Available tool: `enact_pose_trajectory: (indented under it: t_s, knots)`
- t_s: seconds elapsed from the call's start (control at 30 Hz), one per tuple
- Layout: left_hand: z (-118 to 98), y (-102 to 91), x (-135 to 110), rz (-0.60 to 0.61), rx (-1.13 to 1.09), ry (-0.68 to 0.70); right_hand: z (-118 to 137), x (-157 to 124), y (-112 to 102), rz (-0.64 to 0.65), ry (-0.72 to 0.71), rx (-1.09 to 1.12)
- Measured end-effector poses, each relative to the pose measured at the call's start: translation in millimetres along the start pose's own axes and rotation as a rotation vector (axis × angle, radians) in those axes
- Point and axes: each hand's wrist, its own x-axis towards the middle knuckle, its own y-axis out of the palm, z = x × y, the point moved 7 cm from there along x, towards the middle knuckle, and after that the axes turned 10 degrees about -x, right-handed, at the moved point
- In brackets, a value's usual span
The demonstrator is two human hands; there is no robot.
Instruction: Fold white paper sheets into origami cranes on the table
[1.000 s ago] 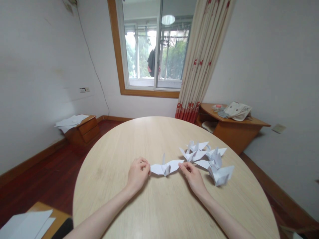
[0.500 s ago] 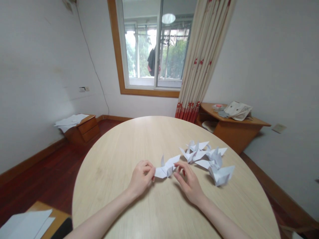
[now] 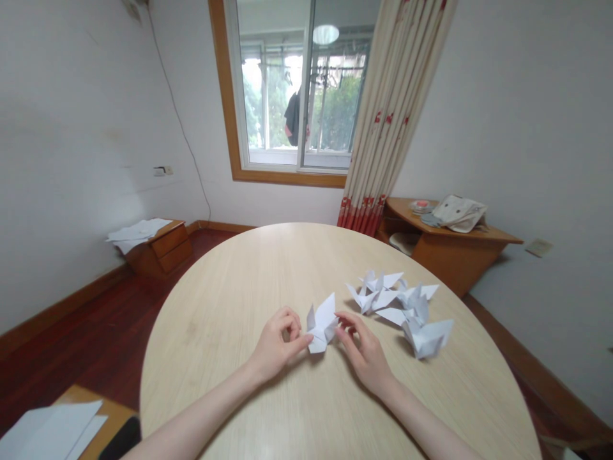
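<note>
A white folded paper crane [image 3: 322,324] sits between my two hands over the round pale wooden table [image 3: 230,294]. My left hand [image 3: 276,345] pinches the crane's left underside with thumb and forefinger. My right hand [image 3: 364,351] touches the crane's right side, its fingers curled around the paper. The wings now stand up close together. A pile of several finished white paper cranes [image 3: 400,306] lies just to the right of my right hand.
A low wooden cabinet [image 3: 158,246] with white sheets on top stands at the left wall. A wooden corner desk [image 3: 454,246] with a bag stands behind the table on the right. White paper [image 3: 48,431] lies at the bottom left. A window and a curtain fill the far wall.
The crane's wings were spread flat and wide; my hands have come together and pushed the wings upward, so the crane is now compact and upright.
</note>
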Motion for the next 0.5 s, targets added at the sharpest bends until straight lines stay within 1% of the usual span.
enact_pose_trajectory:
  t_s: [0.07,0.13,0.23,0.3,0.43,0.5]
  knots:
    - [2.3,-2.5,0.8,-0.047,-0.015,-0.004,0.2,-0.5,0.5,-0.003,-0.01,0.0]
    - [7.1,-3.3,0.9,-0.074,-0.042,-0.039,1.3,-1.1,1.1,-0.003,-0.033,0.004]
    - [15.5,-0.7,0.1,-0.065,-0.087,-0.106,4.2,-2.3,1.1,-0.01,-0.086,0.01]
    - [19.0,1.7,-0.1,-0.039,-0.094,-0.122,6.1,-3.4,1.1,-0.015,-0.117,0.005]
    - [19.4,2.6,0.9,-0.012,-0.064,-0.06,10.6,-4.5,1.4,-0.011,-0.157,-0.026]
    - [19.4,2.0,1.0,-0.01,-0.043,-0.035,15.0,-4.0,-1.8,-0.031,-0.189,-0.051]
